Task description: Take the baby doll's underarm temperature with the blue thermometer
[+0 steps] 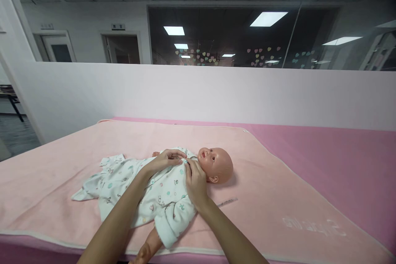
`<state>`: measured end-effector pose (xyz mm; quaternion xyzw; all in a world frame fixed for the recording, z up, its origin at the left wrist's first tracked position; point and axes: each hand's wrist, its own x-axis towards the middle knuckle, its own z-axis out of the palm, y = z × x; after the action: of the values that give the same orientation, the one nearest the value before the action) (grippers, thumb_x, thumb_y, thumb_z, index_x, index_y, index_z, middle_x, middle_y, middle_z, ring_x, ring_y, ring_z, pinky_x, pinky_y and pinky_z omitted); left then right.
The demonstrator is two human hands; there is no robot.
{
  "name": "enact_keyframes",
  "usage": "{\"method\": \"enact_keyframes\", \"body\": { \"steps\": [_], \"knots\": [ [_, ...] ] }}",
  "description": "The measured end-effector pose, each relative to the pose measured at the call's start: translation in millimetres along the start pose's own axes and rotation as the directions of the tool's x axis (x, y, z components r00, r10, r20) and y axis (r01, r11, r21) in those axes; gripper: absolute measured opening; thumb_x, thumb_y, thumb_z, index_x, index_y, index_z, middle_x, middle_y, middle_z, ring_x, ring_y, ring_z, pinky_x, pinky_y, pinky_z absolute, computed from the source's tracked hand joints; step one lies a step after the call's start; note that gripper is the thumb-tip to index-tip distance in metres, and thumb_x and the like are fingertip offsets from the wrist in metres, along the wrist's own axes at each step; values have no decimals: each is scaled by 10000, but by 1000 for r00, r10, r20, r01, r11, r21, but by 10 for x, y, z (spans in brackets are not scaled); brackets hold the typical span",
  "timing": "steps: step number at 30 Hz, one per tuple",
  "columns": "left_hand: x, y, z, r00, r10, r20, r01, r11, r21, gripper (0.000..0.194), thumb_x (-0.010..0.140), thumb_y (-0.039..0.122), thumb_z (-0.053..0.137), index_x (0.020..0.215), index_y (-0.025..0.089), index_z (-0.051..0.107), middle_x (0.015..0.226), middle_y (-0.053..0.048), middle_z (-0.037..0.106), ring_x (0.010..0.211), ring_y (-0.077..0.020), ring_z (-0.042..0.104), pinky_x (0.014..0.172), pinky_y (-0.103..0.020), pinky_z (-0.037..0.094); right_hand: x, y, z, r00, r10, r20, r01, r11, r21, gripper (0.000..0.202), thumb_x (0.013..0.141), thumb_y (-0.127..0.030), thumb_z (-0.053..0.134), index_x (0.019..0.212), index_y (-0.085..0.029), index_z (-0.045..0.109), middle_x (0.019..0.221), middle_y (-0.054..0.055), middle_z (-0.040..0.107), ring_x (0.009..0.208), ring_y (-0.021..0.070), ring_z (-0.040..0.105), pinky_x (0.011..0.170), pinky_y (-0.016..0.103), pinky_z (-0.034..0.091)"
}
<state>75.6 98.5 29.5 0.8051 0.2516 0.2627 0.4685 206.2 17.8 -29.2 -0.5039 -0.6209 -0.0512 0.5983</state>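
A baby doll (221,165) lies on its back with its head to the right. It wears a white printed baby romper (167,189) with small snaps or buttons down the front. At the upper chest, my left hand (168,160) has its fingers bent together on the romper's edge, just left of a small round fastener (185,161). On the neck side of that fastener, my right hand (195,179) pinches the cloth. The fingertips of both hands almost meet there. Below the cuffed sleeve, the doll's bare forearm (150,245) shows at the front.
Right of my right wrist lies a thin clear stick with markings (229,202), like a thermometer. A pale pink blanket (262,222) covers much of the pink padded surface (349,161). Behind it rises a white low wall (216,95) with glass above.
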Motion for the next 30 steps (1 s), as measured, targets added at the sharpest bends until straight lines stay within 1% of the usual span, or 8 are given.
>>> {"method": "enact_keyframes", "body": {
  "steps": [6,12,18,23,25,27,30],
  "knots": [
    [-12,38,8,1000,-2,-2,2,998,63,311,740,378,616,945,145,640,608,31,443,594,-86,366,549,-214,286,-2,-9,-6,1000,17,-4,-17,1000,2,287,919,-232,328,1004,-161,593,845,71,648,810,169,602,715,274,463],
    [-18,36,16,1000,8,-10,-7,995,101,366,749,416,599,993,146,631,668,5,505,632,-102,414,576,-219,323,2,-13,-9,1000,24,-10,-24,1000,-1,289,922,-245,328,994,-161,596,836,67,642,789,165,598,705,268,457],
    [-38,53,37,1000,3,-21,0,989,146,351,755,419,588,948,133,651,604,16,472,589,-94,381,532,-215,289,-10,32,21,999,36,5,-36,999,-26,332,930,-262,303,904,-158,617,753,58,624,712,158,583,671,265,451],
    [-40,60,47,999,21,-50,-15,992,124,325,740,388,607,940,136,653,594,21,491,582,-90,397,536,-214,308,-7,33,31,1000,11,-30,-12,999,-40,301,916,-252,331,958,-157,613,795,70,636,767,167,591,703,274,454],
    [-54,69,47,998,22,-55,-16,994,111,343,713,371,637,971,145,643,645,11,534,613,-97,434,572,-219,349,0,30,29,999,14,-34,-15,999,-31,281,909,-246,346,984,-158,603,826,74,637,797,172,590,717,281,456],
    [-95,67,44,996,19,-86,-11,996,88,383,674,352,674,1001,156,632,751,-14,584,683,-114,481,635,-235,396,4,35,24,999,19,-38,-19,1000,-18,265,906,-243,355,983,-166,596,849,71,634,812,172,588,723,283,459],
    [-226,27,26,980,8,-197,1,999,46,414,634,342,706,1000,163,626,896,-55,610,809,-148,520,721,-265,435,-9,45,14,998,8,-58,-11,999,-47,253,901,-231,354,963,-176,592,876,72,624,835,175,585,716,284,464]
  ]
}}
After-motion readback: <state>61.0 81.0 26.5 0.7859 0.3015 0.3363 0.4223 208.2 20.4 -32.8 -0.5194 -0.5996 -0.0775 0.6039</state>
